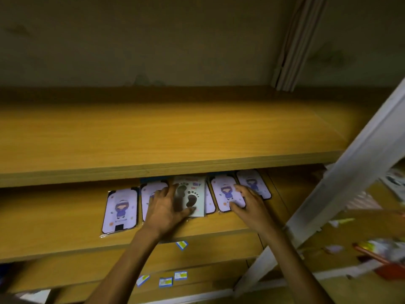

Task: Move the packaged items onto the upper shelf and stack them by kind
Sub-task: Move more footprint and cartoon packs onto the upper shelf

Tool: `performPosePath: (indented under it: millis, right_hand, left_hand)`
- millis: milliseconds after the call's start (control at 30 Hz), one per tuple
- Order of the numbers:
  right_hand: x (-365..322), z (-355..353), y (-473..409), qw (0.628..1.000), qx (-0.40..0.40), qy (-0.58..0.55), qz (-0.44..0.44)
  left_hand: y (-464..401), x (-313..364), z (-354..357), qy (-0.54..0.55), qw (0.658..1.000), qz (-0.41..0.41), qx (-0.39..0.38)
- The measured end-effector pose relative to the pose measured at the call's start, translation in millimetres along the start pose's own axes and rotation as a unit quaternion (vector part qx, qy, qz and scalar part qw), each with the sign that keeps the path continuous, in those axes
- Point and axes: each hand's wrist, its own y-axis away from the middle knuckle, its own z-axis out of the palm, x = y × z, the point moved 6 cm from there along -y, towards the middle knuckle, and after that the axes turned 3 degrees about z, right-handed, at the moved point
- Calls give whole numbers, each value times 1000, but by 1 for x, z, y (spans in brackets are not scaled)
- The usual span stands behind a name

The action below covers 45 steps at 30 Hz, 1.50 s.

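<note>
- Packets lie in a row on the lower shelf [65,218], tucked partly under the upper shelf [166,132]: a footprint card [192,195] in the middle, and girl-print cards at far left [121,210] and at right [224,195], with another behind it [254,183].
- Left hand [166,207] rests on the footprint card's left edge, fingers spread and lightly bent, thumb along the bottom edge; whether it truly pinches the card I cannot tell through the blur.
- Right hand [249,204] presses flat, fingers fairly straight, on the girl card at right.
- Risk: the sleeves look like glossy clear film, thin and flat, so fingers may skid instead of lifting an edge.
- Risk: neighbours overlap, so dragging one could pull another along or mix the kinds.
- Risk: the gap under the upper board is low; a raised card could catch its front lip.
- Both shelves are smooth wood-grain board; a pale metal upright [350,172] slants at right.
</note>
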Motion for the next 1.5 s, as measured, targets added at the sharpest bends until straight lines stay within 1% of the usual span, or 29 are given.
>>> performPosePath:
  millis: [100,200,333,433,567,733,833,900,967,1067,1167,1367,1500]
  right_hand:
    - [9,-3,1,1000,5,12,10]
    - [14,-4,2,999,12,30,1]
    - [22,-4,3,998,32,50,0]
    - [25,-4,4,998,30,53,-4]
    - [24,-6,6,998,28,50,-20]
    - [24,-14,10,998,39,45,-32]
    - [25,-14,9,997,37,53,-31]
    - [26,-12,9,998,33,57,-25]
    - [25,-9,9,997,28,63,-25]
    - [19,-3,9,997,23,64,-30]
    - [7,8,9,996,15,71,-43]
    - [-22,36,4,994,-5,86,-68]
    - [-39,59,-2,988,-29,139,-53]
  left_hand:
    - [3,2,10,-33,999,-30,6]
    - [3,4,16,-29,998,-47,23]
    - [0,5,18,40,996,-63,49]
    - [1,5,18,79,991,-85,62]
    - [3,12,14,167,978,-84,90]
    - [3,14,9,245,961,-94,88]
    - [6,8,9,313,940,-125,55]
    - [12,2,12,367,916,-159,29]
    - [17,-4,13,422,892,-162,17]
    - [26,-10,10,477,865,-154,21]
    - [39,-14,-2,517,842,-147,55]
    - [53,-44,-28,496,847,-145,124]
    - [63,-56,-46,477,857,-138,140]
